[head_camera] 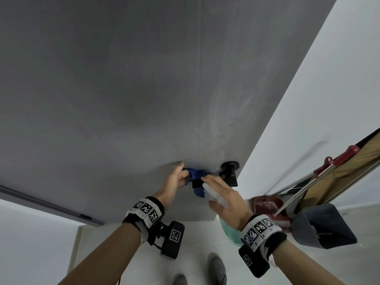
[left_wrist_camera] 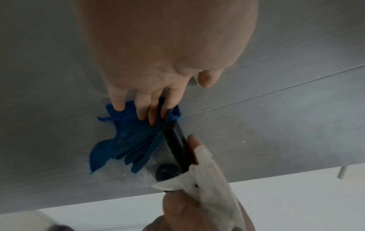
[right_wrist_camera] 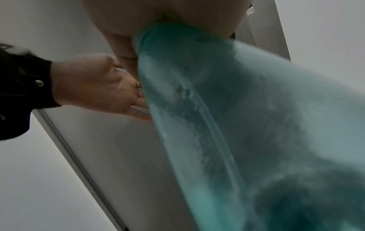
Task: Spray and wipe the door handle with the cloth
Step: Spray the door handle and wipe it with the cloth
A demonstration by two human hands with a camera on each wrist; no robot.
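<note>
Wiping under way: left hand (left_wrist_camera: 158, 65) pinching folded blue cloth (left_wrist_camera: 130, 137) around black lever door handle (left_wrist_camera: 175, 140) on grey door (head_camera: 144, 79). Right hand (head_camera: 224, 198) wrapped around teal translucent spray bottle (right_wrist_camera: 237, 125), white nozzle near lever. Next, probably: sliding cloth along toward rose.

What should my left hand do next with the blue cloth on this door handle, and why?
Probably slide the blue cloth along the black door handle toward its base. The left hand holds it at the lever's free end, while the right hand holds the spray bottle close by.
</note>
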